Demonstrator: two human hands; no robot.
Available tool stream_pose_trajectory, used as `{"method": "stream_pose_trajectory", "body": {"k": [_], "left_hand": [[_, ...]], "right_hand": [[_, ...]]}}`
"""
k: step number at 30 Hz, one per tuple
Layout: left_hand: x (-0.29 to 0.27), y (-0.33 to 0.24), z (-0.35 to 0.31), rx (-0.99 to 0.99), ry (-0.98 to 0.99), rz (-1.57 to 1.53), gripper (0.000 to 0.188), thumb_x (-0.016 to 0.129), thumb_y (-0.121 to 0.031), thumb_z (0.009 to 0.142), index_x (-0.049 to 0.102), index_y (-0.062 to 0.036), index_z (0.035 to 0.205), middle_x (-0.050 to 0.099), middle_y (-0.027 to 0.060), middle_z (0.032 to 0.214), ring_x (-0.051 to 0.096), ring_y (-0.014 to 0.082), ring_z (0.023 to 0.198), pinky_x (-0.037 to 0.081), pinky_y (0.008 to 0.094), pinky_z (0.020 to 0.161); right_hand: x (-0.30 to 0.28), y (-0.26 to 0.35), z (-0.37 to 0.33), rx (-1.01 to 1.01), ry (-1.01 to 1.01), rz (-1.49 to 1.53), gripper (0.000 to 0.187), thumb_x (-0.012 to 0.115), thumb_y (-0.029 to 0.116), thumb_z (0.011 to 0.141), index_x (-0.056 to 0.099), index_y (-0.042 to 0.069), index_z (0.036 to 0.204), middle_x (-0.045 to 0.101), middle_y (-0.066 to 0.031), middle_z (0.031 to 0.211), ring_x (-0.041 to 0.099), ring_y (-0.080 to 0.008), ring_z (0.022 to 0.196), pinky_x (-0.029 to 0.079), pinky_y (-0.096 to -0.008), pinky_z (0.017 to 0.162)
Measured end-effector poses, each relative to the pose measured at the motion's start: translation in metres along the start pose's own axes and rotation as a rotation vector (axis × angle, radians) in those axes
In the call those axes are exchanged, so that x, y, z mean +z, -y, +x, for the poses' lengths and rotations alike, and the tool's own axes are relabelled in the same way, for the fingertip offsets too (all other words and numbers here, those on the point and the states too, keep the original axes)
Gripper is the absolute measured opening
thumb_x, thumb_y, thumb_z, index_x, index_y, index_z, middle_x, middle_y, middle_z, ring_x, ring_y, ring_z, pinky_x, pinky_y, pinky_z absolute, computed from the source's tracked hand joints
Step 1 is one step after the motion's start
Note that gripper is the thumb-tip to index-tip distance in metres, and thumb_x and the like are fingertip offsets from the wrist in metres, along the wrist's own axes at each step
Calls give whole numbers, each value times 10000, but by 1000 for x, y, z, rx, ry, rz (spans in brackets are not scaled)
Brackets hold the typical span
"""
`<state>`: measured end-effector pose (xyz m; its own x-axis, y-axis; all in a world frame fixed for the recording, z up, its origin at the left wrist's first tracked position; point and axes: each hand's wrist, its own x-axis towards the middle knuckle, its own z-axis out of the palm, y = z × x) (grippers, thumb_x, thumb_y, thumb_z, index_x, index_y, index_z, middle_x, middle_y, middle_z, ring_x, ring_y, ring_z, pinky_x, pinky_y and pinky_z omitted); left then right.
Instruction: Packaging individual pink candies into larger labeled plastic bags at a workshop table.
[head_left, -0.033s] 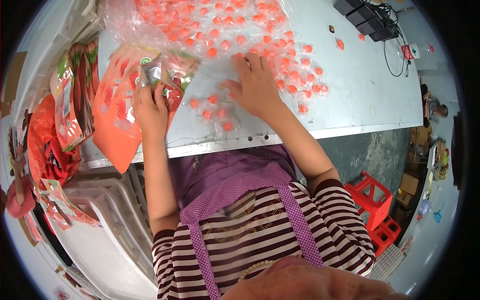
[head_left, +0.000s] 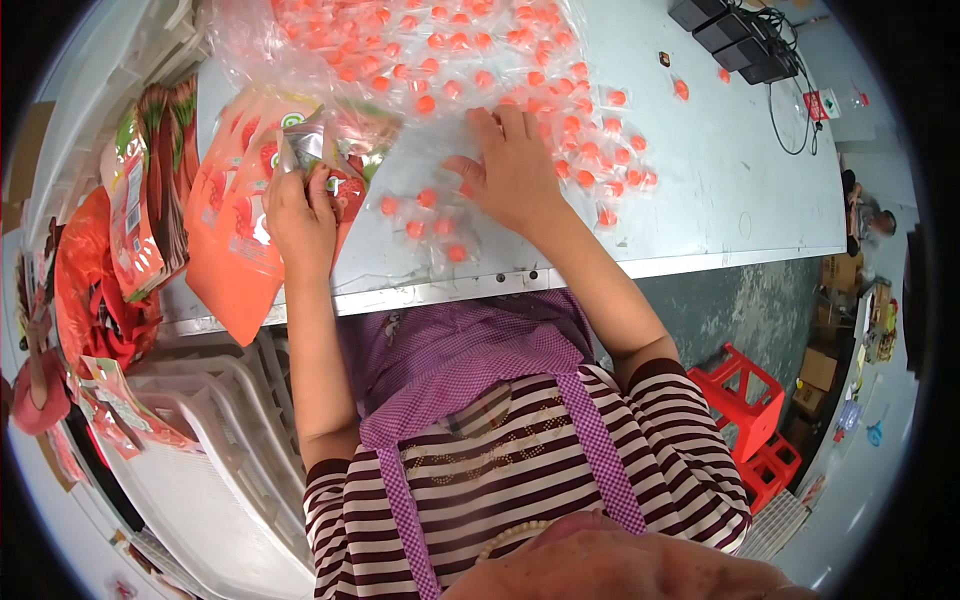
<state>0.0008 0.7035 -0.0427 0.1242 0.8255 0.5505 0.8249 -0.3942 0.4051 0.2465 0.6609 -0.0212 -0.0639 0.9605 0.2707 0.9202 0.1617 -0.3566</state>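
my l hand (head_left: 303, 225) pinches a pouch (head_left: 347, 196), r hand (head_left: 518, 172) half-curled, cant tell if holding; pale tbl (head_left: 720, 195), red stools (head_left: 765, 408) near right

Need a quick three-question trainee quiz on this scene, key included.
1. Which hand grips a fruit-printed pouch?
2. True or false: the red stools are on the person's right.
3. The right hand is nearest to: a) black devices b) wrapped orange pieces c) white trays

Key: 1. The left hand. 2. True. 3. b.
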Motion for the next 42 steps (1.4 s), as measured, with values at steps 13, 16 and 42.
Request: {"method": "stream_pose_trajectory", "body": {"k": [13,16,42], "left_hand": [[-4,-4,2,-48,6,-57,174,625,-188,843,596,-23,798,584,148,811,538,343,789,419,432,710],[-2,0,2,-35,18,-40,185,603,-198,862,593,-14,845,588,153,816,541,339,803,423,424,711],[-3,-5,0,-93,46,-78,187,588,-198,874,598,-13,854,601,144,804,552,327,769,411,409,731]], "right_hand": [[0,3,-17,39,61,61,487,628,279,808,505,17,1199,477,-136,1171,438,-312,1069,379,-409,898],[12,9,-33,11,-47,134,474,624,256,801,509,39,1206,469,-136,1173,415,-320,1063,326,-427,915],[-32,-41,-123,158,-225,33,240,696,65,729,580,28,936,499,-152,1052,458,-311,968,375,-377,858]]}}
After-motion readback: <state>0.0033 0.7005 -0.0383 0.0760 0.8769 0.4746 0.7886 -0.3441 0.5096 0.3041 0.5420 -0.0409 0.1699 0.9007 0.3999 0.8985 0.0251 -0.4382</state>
